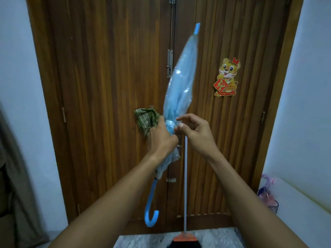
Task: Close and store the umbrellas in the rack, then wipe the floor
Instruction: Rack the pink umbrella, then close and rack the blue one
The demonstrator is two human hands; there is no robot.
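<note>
A folded light-blue umbrella (180,83) points tip-up in front of the wooden door, its blue hook handle (151,210) hanging low. My left hand (162,138) grips the gathered canopy near its lower end. My right hand (195,133) is just to the right, fingertips pinching at the wrapped band around the canopy. A green striped cloth (146,119) hangs on the door behind my left hand. At the far right a dark wire rack (273,205) holds a pink and purple umbrella (266,190).
A broom with a pale pole (185,185) and orange head (184,237) leans against the double door (100,97). A tiger sticker (226,77) is on the right door leaf. White walls flank both sides; a curtain (16,176) hangs at left. Grey marble floor (143,241) lies below.
</note>
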